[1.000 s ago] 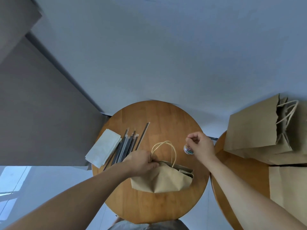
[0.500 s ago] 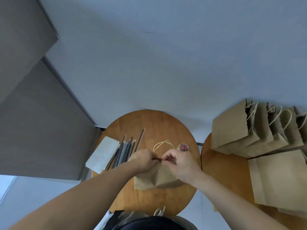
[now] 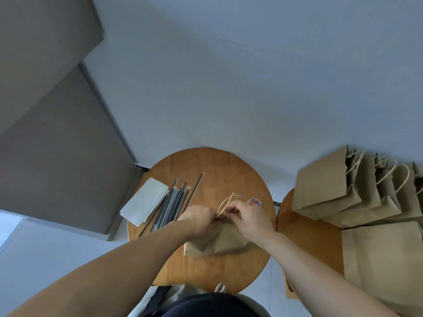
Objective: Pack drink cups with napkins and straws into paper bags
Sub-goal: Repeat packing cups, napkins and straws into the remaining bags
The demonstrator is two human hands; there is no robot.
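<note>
I see the round bench (image 3: 206,170) carrying the work. Spare bags (image 3: 327,179) stand well to the right on a second bench (image 3: 304,229). The paper bag (image 3: 217,243) sits on the near half. Napkins (image 3: 144,200) and straws (image 3: 174,207) lie to its left, unmoved. The left hand (image 3: 199,218) and right hand (image 3: 247,218) meet, fingers pinching the bag's top by the handle (image 3: 225,202). A second ago the right hand was at the small tin (image 3: 254,201).

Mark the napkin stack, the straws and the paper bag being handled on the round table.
napkin stack (image 3: 145,203), head view, centre of the top sheet.
straws (image 3: 171,207), head view, midway along the bundle.
paper bag (image 3: 217,245), head view, creased front face near its bottom edge.
</note>
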